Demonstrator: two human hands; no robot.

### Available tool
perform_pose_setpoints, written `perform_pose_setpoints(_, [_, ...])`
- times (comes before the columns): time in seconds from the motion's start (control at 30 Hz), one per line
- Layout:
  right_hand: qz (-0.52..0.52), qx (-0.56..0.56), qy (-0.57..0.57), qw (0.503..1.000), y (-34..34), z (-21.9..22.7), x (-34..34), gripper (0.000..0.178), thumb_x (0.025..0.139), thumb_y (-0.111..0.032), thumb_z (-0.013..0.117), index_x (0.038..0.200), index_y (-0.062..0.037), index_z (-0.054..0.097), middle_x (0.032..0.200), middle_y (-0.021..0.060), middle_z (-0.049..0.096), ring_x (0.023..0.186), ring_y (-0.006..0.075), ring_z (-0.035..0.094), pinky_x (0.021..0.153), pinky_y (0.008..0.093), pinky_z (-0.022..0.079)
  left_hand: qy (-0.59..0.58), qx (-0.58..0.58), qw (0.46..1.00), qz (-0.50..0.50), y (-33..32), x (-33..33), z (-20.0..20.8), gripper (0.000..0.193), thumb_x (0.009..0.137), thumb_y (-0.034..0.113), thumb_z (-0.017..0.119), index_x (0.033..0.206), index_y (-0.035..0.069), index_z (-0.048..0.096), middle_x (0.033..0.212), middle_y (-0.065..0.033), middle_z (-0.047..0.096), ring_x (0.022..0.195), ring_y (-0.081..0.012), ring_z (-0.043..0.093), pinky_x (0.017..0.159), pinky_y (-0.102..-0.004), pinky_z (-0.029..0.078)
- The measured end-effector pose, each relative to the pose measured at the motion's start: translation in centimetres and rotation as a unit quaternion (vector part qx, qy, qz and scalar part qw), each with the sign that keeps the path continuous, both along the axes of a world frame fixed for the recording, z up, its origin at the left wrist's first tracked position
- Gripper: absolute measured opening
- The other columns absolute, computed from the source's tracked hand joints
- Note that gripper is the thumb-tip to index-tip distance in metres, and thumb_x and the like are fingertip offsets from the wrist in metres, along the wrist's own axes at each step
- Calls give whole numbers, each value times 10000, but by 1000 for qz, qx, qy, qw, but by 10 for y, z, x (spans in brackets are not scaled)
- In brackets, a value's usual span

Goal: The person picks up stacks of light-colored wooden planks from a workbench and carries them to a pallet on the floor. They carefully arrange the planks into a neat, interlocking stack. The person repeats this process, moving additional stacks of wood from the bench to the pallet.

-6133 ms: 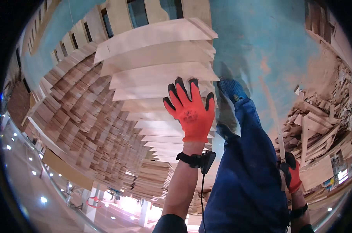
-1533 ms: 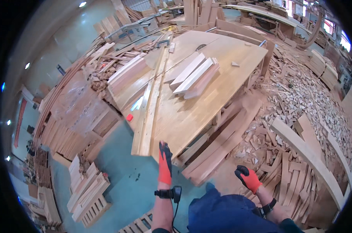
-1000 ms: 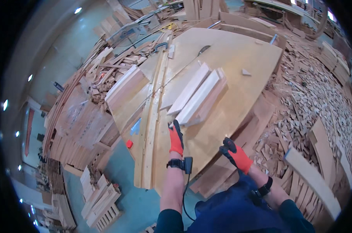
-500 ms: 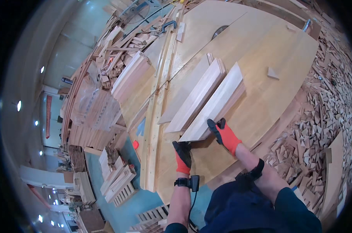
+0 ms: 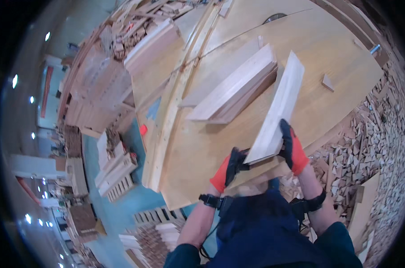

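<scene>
The left hand (image 5: 235,168) grasps the near end of a bevel-ended board stack (image 5: 279,109), and the right hand (image 5: 292,148) clasps its right edge close to that same end. The stack is over the near right part of the wooden saw table (image 5: 198,163), its far end pointing away from the body. The number of boards in it is unclear, as is whether the far end bears on the tabletop.

Possible faults and their causes:

- Tipping: both hands hold the near end only. If the far end is unsupported, its weight can lever the stack down out of the grip.
- Slippage: the boards appear loose, with no band in view. Uneven side pressure can let the lower pieces slide or fan out.
- Collision: the second board stack (image 5: 238,87) lies just to the left. A leftward swing of the far end can knock it askew.
- Obstruction: the triangular offcut (image 5: 328,83) lies to the right. Boards set down over it would sit tilted.
- Blade contact: the circular saw blade (image 5: 274,18) projects from its slot beyond the far end. Pushing the stack forward could reach it; whether it spins cannot be told.
- Footing: the offcut heap (image 5: 367,138) to the right makes a sideways step unsteady.
</scene>
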State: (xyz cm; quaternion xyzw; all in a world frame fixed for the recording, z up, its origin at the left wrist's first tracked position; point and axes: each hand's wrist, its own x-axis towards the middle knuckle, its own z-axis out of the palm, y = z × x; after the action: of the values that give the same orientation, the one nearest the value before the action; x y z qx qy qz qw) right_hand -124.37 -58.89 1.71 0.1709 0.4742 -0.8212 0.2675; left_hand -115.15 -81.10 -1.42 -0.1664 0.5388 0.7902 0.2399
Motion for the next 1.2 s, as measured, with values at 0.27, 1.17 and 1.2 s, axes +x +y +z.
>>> perform_pose_setpoints(0.27, [17, 44, 54, 997, 16, -22, -18, 749, 940, -587, 563, 1487, -113, 373, 1320, 102, 586, 1130, 235, 616, 961, 405, 504, 56, 77, 995, -21, 70, -106, 41, 662, 1025, 543, 434, 1462, 47, 419, 1277, -44, 610, 1052, -112, 616, 906, -279, 519])
perform_pose_setpoints(1.17, [192, 453, 179, 852, 245, -101, 191, 639, 1005, -334, 484, 1535, -38, 284, 1512, 131, 400, 1317, 253, 460, 1116, 388, 357, 41, -61, 997, -17, 80, 162, 22, 1370, 685, 563, 782, 1504, -128, -72, 1551, -415, 6, 1486, -463, 99, 1215, -418, 178])
perform_pose_setpoints(1.2, [210, 448, 184, 849, 239, -97, 193, 641, 1002, -323, 486, 1536, -35, 283, 1513, 134, 397, 1315, 258, 462, 1114, 388, 359, 41, -57, 998, -8, 80, 181, 16, 1371, 685, 545, 789, 1503, -127, -83, 1554, -409, 9, 1490, -452, 96, 1217, -413, 175])
